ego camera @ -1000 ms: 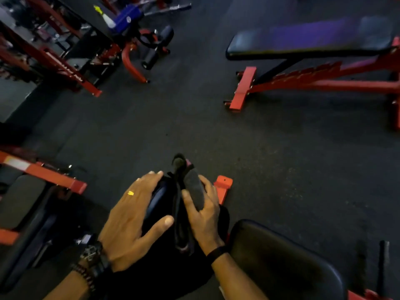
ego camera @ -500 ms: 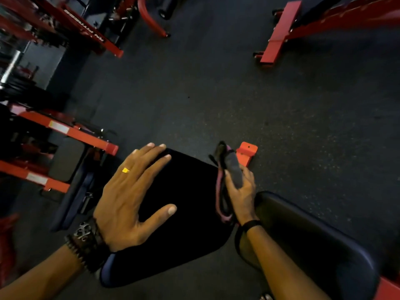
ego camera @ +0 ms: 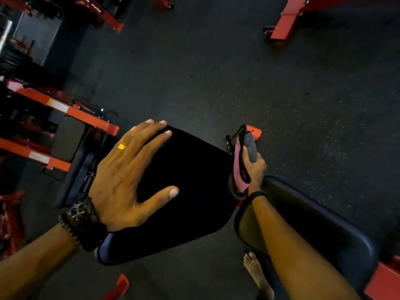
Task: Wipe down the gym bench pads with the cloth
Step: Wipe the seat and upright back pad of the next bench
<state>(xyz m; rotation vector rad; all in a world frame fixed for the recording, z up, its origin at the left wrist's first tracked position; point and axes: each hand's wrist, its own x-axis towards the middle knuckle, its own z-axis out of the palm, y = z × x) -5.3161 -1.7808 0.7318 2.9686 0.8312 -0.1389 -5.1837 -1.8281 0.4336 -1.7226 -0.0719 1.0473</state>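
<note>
Bench pads are what we examine first: a dark seat pad (ego camera: 190,191) sits at the centre of the view, and a second, larger dark pad (ego camera: 313,230) lies just to its right, a narrow gap between the two. We take the seat pad as our landmark. Our left hand (ego camera: 127,176) lies flat on the left part of the seat pad, fingers straight and spread, thumb out to the side; a yellow ring (ego camera: 121,146) shows on one finger and dark beaded bracelets (ego camera: 83,224) wrap the wrist. Our right hand (ego camera: 254,167) is at the right edge of the seat pad, fingers curled round a bunched cloth (ego camera: 243,161) that shows pink, grey and black folds; the cloth stands up from the hand along that edge. We cannot tell whether the cloth touches the pad. A thin black band circles the right wrist. Beyond the seat pad's far right corner a red frame foot (ego camera: 255,133) shows on the dark rubber floor (ego camera: 216,72). Left of the seat pad stand red steel frames (ego camera: 65,109). Below the seat pad, near the larger pad, a bare foot (ego camera: 256,273) rests on the floor.
</note>
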